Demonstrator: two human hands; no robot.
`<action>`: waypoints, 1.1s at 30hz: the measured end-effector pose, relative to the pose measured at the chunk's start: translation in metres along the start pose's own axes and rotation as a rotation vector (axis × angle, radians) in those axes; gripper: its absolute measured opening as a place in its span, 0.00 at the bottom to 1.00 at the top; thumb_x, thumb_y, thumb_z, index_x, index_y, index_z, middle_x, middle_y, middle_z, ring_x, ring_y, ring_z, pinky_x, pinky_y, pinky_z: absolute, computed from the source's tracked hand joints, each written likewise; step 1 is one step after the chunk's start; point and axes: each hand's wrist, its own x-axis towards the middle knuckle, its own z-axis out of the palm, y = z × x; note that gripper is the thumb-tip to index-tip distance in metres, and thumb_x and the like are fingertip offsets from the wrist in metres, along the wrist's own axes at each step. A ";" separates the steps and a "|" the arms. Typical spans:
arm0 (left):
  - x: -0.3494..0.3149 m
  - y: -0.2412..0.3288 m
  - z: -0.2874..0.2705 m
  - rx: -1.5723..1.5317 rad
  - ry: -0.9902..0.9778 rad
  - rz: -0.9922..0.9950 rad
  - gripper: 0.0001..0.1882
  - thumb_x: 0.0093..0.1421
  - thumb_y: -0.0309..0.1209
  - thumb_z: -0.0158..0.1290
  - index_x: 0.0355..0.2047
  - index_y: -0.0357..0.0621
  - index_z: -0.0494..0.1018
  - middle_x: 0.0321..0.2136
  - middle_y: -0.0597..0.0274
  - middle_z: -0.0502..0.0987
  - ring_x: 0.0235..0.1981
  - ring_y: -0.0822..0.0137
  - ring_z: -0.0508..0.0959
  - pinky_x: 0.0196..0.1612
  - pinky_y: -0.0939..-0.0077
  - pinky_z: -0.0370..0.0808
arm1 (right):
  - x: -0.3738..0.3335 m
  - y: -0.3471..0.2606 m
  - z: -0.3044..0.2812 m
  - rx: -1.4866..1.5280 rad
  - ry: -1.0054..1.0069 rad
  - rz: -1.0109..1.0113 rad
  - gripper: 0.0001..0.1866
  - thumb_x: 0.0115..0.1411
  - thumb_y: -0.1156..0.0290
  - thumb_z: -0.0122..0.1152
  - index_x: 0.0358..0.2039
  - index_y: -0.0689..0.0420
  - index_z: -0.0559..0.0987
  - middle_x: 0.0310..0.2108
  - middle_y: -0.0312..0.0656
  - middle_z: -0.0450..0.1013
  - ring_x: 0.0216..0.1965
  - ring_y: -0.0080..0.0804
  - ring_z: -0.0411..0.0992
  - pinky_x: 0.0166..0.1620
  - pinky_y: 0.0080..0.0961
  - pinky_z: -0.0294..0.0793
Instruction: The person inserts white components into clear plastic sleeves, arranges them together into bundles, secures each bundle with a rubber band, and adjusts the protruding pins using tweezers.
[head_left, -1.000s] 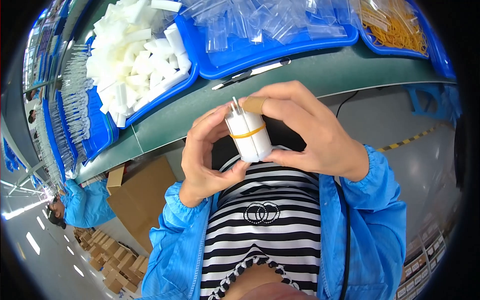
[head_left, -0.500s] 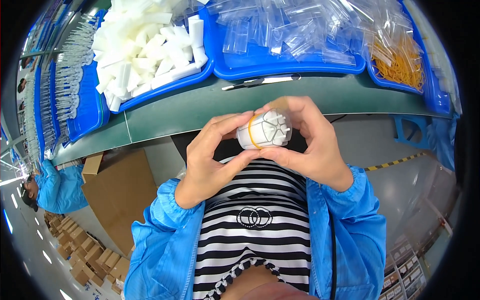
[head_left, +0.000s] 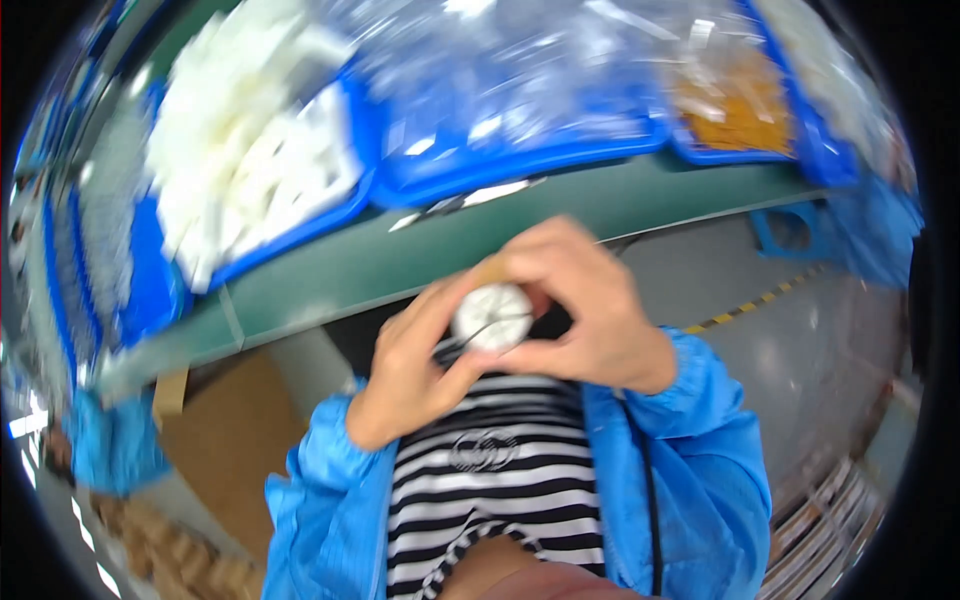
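Note:
Between my two hands, in front of my chest, is a round bundle of white wedge-shaped pieces (head_left: 494, 318), its end turned up toward me. My left hand (head_left: 420, 360) curls round its left side, thumb at the near edge. From the other side my right hand (head_left: 585, 310) grips it, with fingers over the far edge and thumb beneath. The picture is smeared by motion, so the rubber band round the bundle cannot be made out now.
Along the green bench (head_left: 300, 292) stand blue trays: one heaped with white foam-like pieces (head_left: 240, 170), one with clear plastic sleeves (head_left: 520, 90), one with orange rubber bands (head_left: 740, 115). A pen-like tool (head_left: 465, 203) lies at the bench edge. A cardboard box (head_left: 225, 430) stands lower left.
The bundle has been turned so its end faces up toward me, and it sits lower and slightly left. Both hands moved with it. The whole view has shifted and tilted.

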 end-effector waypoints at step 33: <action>0.010 0.010 -0.015 0.124 0.027 0.121 0.17 0.53 0.22 0.64 0.44 0.39 0.79 0.35 0.54 0.82 0.36 0.58 0.82 0.39 0.69 0.79 | -0.037 0.146 -0.377 -0.911 0.971 0.316 0.22 0.58 0.62 0.67 0.46 0.67 0.80 0.43 0.54 0.78 0.42 0.43 0.77 0.45 0.34 0.75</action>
